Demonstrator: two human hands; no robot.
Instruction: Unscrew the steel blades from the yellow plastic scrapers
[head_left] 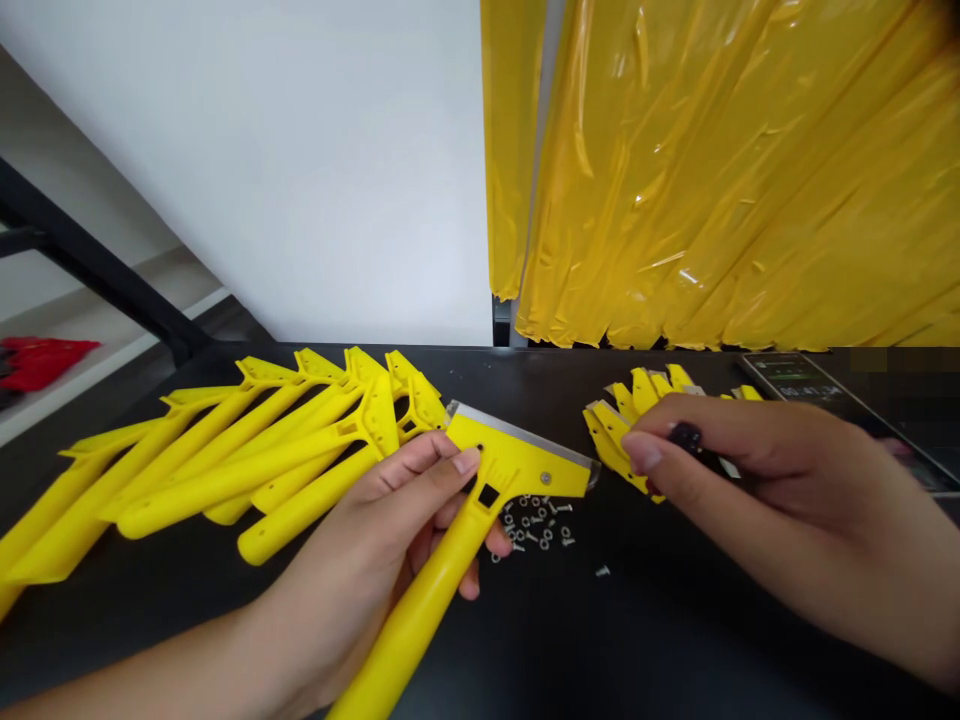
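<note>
My left hand (pixel 420 530) is closed around a yellow scraper (pixel 517 462), its head tilted up and a metal blade along the top edge. One screw shows in the right side of the head; beside my thumb on the left is a bare hole. To the right, my right hand (pixel 757 500) is closed on a small black-and-red tool (pixel 684 437), mostly hidden by the fingers. Loose screws and nuts (pixel 544 520) lie on the table behind and below the scraper head. Beyond my right hand sit several yellow head plates (pixel 622 395), partly covered by it.
A pile of yellow scraper handles (pixel 247 440) spreads over the left of the black table (pixel 600 640). A phone-like dark slab (pixel 817 400) lies at the right. Yellow plastic sheeting (pixel 735 180) and a white panel (pixel 337 170) stand behind. A red item (pixel 45 362) rests on the left shelf.
</note>
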